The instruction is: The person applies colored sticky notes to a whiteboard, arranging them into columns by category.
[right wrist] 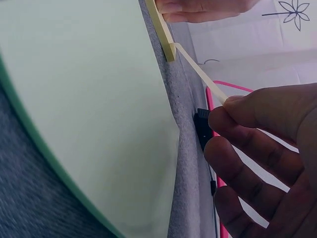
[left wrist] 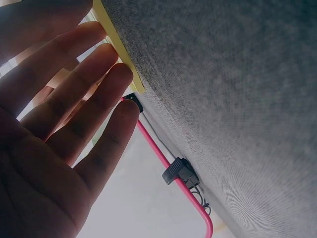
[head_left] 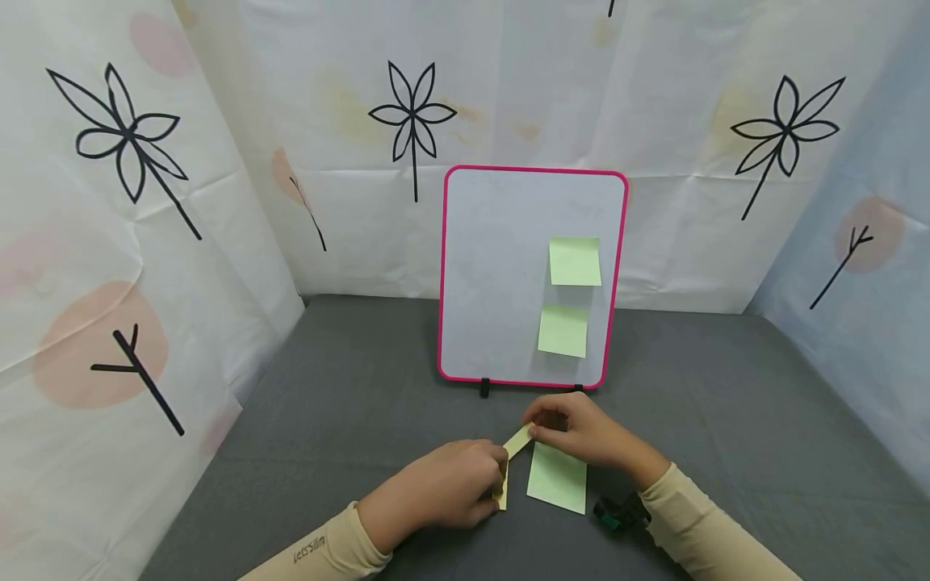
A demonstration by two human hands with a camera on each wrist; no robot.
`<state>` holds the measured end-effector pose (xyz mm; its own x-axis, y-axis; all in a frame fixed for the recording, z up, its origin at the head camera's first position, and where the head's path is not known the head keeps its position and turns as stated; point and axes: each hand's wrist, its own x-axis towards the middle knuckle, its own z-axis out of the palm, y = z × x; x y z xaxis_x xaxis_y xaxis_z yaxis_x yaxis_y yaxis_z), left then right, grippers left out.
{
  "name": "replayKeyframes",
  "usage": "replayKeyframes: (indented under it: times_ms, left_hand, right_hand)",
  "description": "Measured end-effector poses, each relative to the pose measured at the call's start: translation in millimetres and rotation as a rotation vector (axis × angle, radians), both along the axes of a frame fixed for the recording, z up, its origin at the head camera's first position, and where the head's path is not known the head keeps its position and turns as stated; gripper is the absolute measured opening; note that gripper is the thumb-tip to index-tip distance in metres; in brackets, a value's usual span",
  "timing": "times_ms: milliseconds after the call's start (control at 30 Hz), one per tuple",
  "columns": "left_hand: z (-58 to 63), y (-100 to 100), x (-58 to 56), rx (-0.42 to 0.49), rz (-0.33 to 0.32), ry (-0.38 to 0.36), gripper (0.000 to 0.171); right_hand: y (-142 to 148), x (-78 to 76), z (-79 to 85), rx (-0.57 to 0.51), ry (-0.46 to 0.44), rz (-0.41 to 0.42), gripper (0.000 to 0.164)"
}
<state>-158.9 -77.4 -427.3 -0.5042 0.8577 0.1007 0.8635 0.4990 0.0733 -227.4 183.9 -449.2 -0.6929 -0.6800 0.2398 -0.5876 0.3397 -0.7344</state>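
Observation:
My left hand (head_left: 454,484) holds a narrow yellow sticky-note pad (head_left: 503,498) on edge on the grey cloth, fingertips along one side. From the pad's far end a thin pale strip (head_left: 518,441) slants up to the right, still joined to it in the right wrist view. Thumb and index finger of my right hand (head_left: 581,432) pinch the strip's free end; the other fingers curl loosely. Below the right hand lies a pad of pale green sticky notes (head_left: 557,482), one corner lifted in the right wrist view.
A pink-rimmed whiteboard (head_left: 501,274) stands behind the hands on black feet (head_left: 484,388). It bears an upper green note (head_left: 575,261) and a lower green note (head_left: 563,332). A small black-and-green object (head_left: 616,515) lies beside the right sleeve. Patterned cloth (head_left: 349,242) hangs around the table.

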Motion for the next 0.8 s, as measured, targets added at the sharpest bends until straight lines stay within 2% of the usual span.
replayKeyframes:
  times_ms: [267,600,800]
  left_hand:
    - [-0.8,0,0.9,0.010,0.009,-0.002,0.006]
    - [1.4,0,-1.1,-0.013,0.015,-0.023,0.006]
    - [2.4,1,-1.2,-0.025,0.012,-0.036,0.009]
  right_hand:
    - [2,-1.2,2.6,0.007,-0.001,-0.024,0.009]
    - [8,-4.4,5.8,-0.015,0.055,-0.079,0.009]
    - [12,-4.2,11.8,-0.028,0.083,-0.085,0.010]
